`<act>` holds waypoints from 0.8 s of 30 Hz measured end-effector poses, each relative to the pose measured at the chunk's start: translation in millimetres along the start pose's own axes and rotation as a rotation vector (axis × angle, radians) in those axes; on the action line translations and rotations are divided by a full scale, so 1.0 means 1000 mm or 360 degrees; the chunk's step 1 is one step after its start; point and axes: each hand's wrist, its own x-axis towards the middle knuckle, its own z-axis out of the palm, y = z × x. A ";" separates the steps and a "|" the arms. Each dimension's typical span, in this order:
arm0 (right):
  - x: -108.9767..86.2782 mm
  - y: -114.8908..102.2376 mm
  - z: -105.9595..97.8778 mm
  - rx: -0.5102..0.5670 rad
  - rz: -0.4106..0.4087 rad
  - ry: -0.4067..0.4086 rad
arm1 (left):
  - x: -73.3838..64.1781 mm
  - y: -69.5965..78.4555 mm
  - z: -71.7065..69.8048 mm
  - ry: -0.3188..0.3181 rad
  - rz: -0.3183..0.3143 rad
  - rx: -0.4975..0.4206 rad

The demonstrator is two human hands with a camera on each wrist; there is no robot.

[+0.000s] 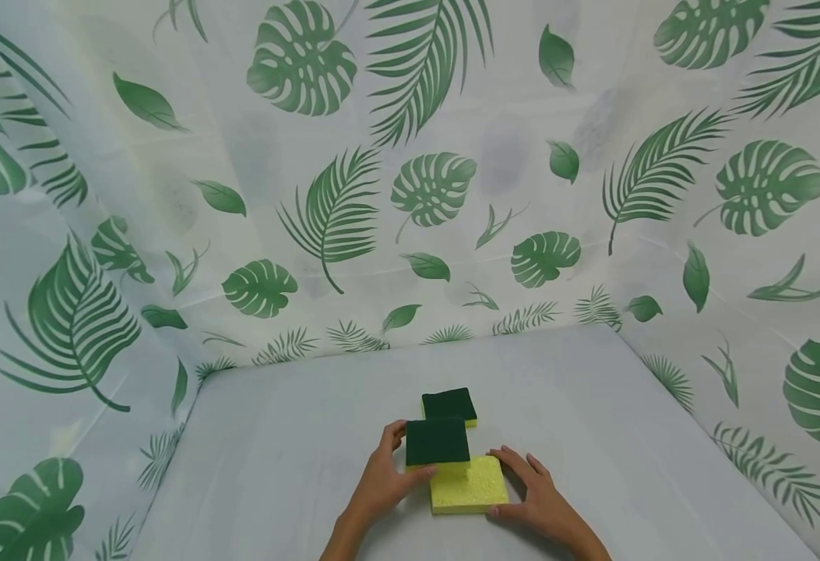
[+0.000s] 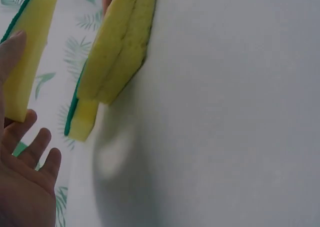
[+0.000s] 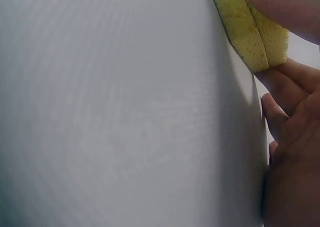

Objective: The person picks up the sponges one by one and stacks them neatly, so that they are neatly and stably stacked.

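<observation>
My left hand (image 1: 384,479) pinches a sponge (image 1: 438,442) between thumb and fingers, its dark green scouring face upward. That sponge is held above the table, apart from the others in the left wrist view. Lower and to the right lies a second sponge (image 1: 469,491), yellow face up, partly covered by the held one in the head view. My right hand (image 1: 539,502) grips this yellow sponge (image 3: 245,32) at its right end, thumb on the near side and fingers on the far side. Behind both, a third sponge (image 1: 449,406) rests green face up.
A pale, smooth table surface (image 1: 290,436) spreads around the sponges. White curtains (image 1: 466,249) printed with green leaves stand behind it and along both sides.
</observation>
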 end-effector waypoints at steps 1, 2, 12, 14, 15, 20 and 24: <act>0.000 0.000 0.000 0.0007 -0.0006 0.0000 | -0.001 0.001 0.003 -0.0008 0.0001 0.0005; -0.001 0.000 0.000 0.0014 -0.0011 0.0001 | -0.002 0.001 0.006 -0.0016 0.0006 0.0006; -0.002 0.002 -0.002 0.0000 -0.0014 0.0013 | -0.008 -0.004 0.033 -0.0071 -0.0003 -0.0024; -0.001 0.001 -0.002 -0.0009 -0.0007 0.0015 | -0.009 -0.005 0.038 -0.0074 0.0003 -0.0026; -0.001 0.000 -0.003 -0.0009 -0.0005 0.0014 | -0.010 -0.006 0.040 -0.0074 -0.0005 -0.0031; -0.002 -0.001 -0.003 0.0014 -0.0016 0.0009 | -0.012 -0.007 0.048 -0.0071 -0.0034 -0.0034; -0.003 0.001 -0.004 0.0038 -0.0062 0.0005 | -0.014 -0.008 0.052 -0.0063 -0.0031 -0.0034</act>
